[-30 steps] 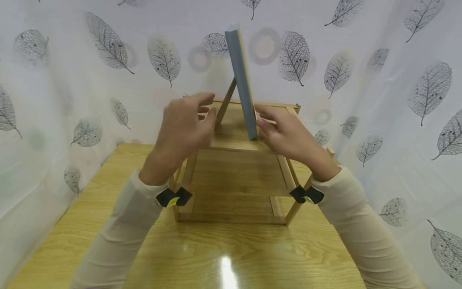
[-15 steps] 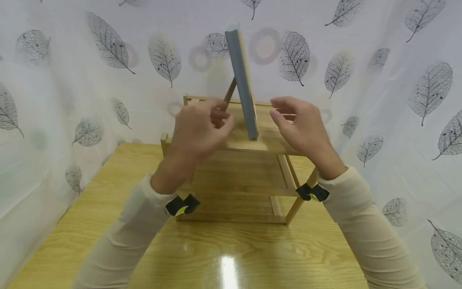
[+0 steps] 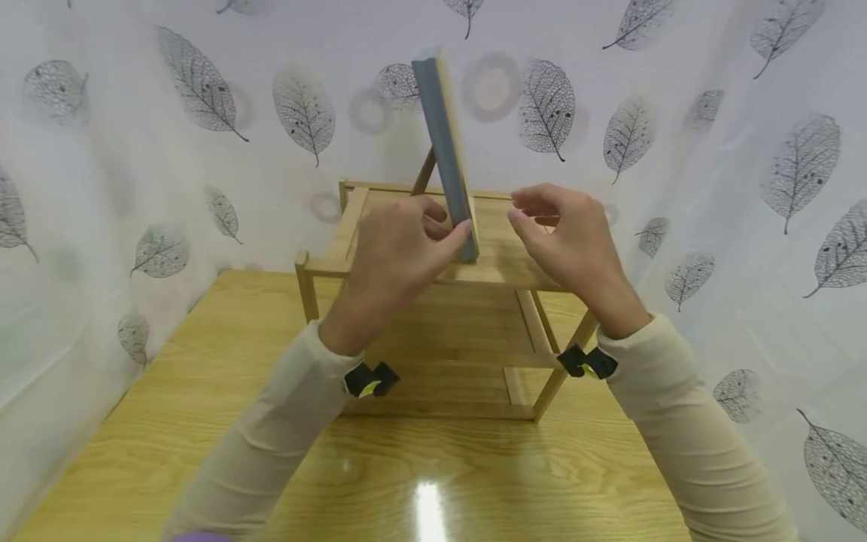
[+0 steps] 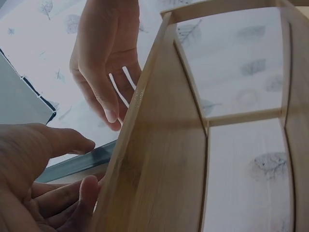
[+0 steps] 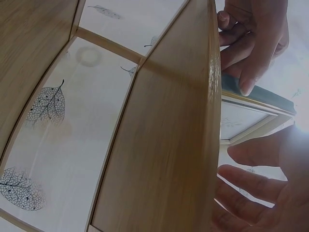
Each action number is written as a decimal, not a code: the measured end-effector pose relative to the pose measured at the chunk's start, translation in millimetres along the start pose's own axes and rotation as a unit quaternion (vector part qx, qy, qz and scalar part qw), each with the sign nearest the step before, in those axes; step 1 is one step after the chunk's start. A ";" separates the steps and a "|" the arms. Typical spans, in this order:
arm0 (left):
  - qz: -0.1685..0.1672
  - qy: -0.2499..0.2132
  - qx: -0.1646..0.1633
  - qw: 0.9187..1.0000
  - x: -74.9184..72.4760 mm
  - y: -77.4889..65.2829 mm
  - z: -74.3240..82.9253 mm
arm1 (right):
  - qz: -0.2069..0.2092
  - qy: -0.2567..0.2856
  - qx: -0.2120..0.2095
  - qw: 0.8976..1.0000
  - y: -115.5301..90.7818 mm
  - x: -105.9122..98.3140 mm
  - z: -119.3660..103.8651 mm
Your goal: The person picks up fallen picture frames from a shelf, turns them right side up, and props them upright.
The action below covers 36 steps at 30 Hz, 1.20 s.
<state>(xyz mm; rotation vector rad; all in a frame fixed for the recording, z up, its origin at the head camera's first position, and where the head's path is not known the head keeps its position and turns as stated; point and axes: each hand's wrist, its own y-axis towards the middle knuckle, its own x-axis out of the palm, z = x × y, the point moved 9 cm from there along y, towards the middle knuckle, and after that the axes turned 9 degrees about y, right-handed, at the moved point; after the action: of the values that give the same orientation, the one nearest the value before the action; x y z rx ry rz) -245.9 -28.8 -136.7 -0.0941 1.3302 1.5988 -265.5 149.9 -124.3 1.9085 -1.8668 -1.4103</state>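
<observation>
A picture frame [image 3: 447, 150] with a blue-grey edge stands tilted on the top shelf of a small wooden rack [image 3: 501, 241], nearly edge-on in the head view. Its support leg [image 3: 423, 173] slopes out to the left. My left hand [image 3: 400, 256] is at the frame's lower part, thumb on the narrow edge and curled fingers on the leg side. The right wrist view shows this left thumb over the frame edge [image 5: 270, 98] too. My right hand [image 3: 572, 233] hovers right of the frame with loosely bent fingers, apart from it and holding nothing.
The rack has lower shelves [image 3: 447, 324] and stands on a wood-grain table [image 3: 474, 474]. A white curtain [image 3: 379, 30] with leaf prints surrounds the table at the back and sides. A bit of purple shows at the bottom edge.
My right hand has drawn back from the frame to the right. My left hand has moved right and its thumb now meets the frame's edge. The frame leans slightly more to the left.
</observation>
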 end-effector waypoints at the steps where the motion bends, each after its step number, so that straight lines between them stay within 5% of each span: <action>1: 0.001 0.001 0.000 1.000 0.9 0.7 0.1 | -0.001 0.000 0.001 1.000 -0.3 -0.3 0.3; 36: -0.011 0.000 0.012 1.000 7.7 10.0 2.5 | -0.005 0.001 0.002 1.000 -2.5 1.0 3.7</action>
<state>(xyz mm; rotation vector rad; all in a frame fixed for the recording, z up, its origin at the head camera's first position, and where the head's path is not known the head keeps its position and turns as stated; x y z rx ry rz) -255.5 -20.9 -133.5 -0.0927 1.3431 1.5643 -266.3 151.6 -128.5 1.9234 -1.8622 -1.4093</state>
